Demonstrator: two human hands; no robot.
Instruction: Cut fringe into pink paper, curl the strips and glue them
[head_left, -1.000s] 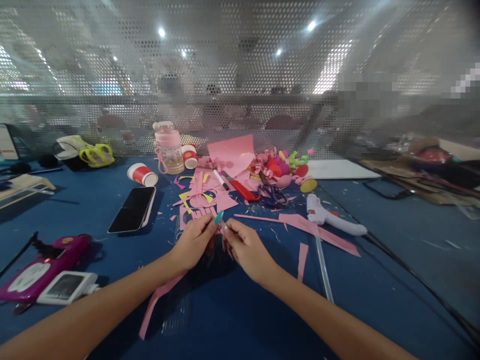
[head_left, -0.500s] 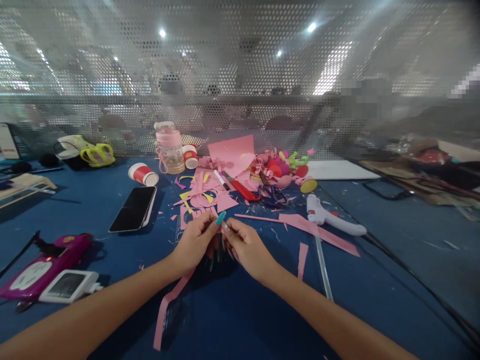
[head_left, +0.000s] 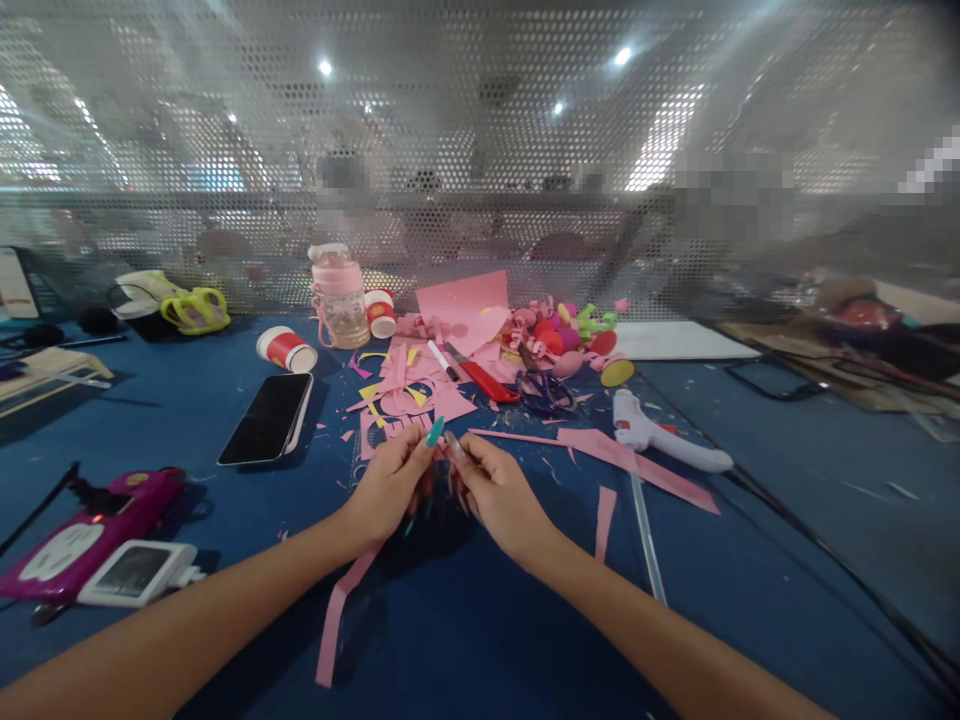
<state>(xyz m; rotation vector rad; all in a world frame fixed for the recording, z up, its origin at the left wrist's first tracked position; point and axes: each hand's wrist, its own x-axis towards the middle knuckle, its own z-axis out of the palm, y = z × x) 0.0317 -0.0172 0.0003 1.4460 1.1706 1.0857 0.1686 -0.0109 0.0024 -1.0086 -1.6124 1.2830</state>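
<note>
My left hand [head_left: 391, 486] is closed in a pinch on a pink paper strip [head_left: 334, 620], whose long tail hangs out below the wrist. Fingertip to fingertip with it, my right hand [head_left: 495, 494] pinches too, at the small pink end showing between the thumbs. The fingers hide most of that end. Just beyond the hands lies a heap of pink paper scraps [head_left: 454, 402]. On it are a red-handled cutter [head_left: 489, 382], a white marker [head_left: 442, 360] and dark-handled scissors [head_left: 546, 392].
Right of my hands lie a white glue gun [head_left: 667, 440] with a trailing cord and more pink strips [head_left: 606, 520]. To the left are a phone [head_left: 267, 420], a purple device [head_left: 67, 540], paper cups [head_left: 286, 350] and a bottle [head_left: 339, 300]. A perforated screen [head_left: 465, 130] stands behind.
My thumbs have shifted slightly apart, with a bit of pink paper showing between them. The strip's hanging tail has swung a little to the right and up.
</note>
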